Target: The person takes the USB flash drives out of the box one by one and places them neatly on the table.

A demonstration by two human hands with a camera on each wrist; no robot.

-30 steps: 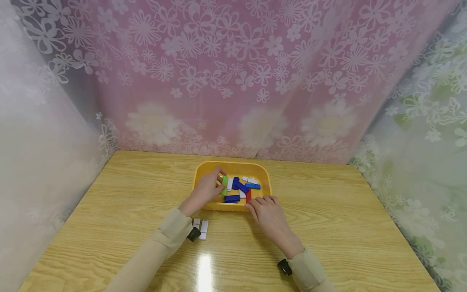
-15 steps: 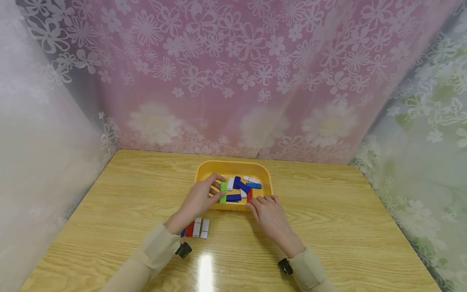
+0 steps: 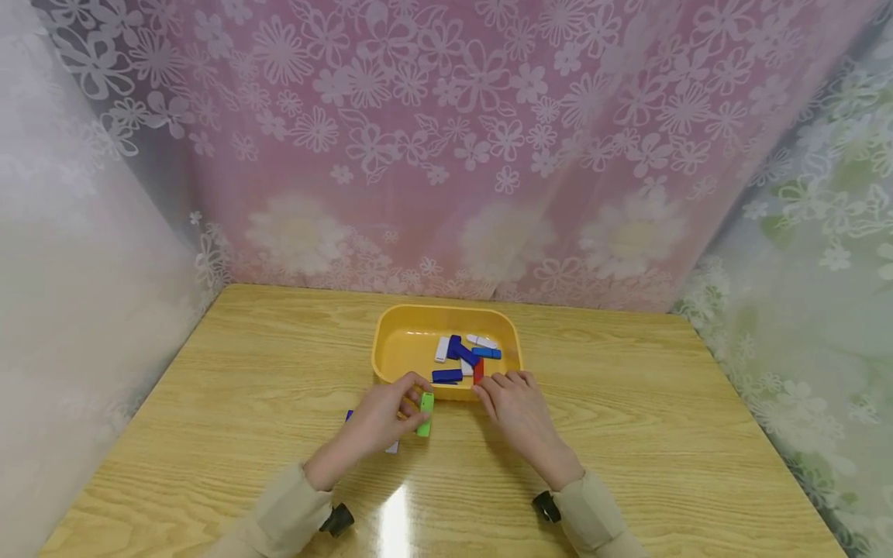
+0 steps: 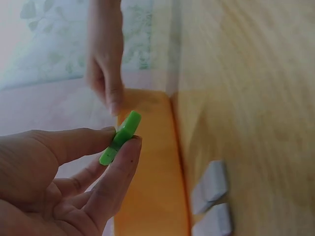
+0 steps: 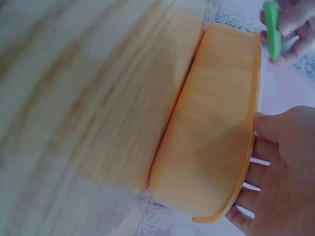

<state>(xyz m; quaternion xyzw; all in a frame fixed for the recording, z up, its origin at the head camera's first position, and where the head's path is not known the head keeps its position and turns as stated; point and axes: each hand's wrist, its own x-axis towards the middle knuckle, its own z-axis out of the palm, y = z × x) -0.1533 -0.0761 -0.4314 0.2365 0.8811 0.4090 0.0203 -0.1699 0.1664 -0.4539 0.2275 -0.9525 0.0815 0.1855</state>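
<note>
My left hand pinches a green USB flash drive between thumb and fingers, above the table just in front of the yellow plastic tray. The left wrist view shows the green drive edge-on at the fingertips. With my right hand I grip the tray's near right rim; in the right wrist view the thumb lies outside and the other fingers go behind the rim. Inside the tray lie dark blue, bright blue, white and red drives.
Below my left hand, a white drive and a blue drive on the table are partly covered. Two white drives show in the left wrist view. A pink floral curtain hangs behind the wooden table.
My left hand has lifted the green drive out of the tray and carried it toward me over the near rim. The right hand has stayed on the rim.
</note>
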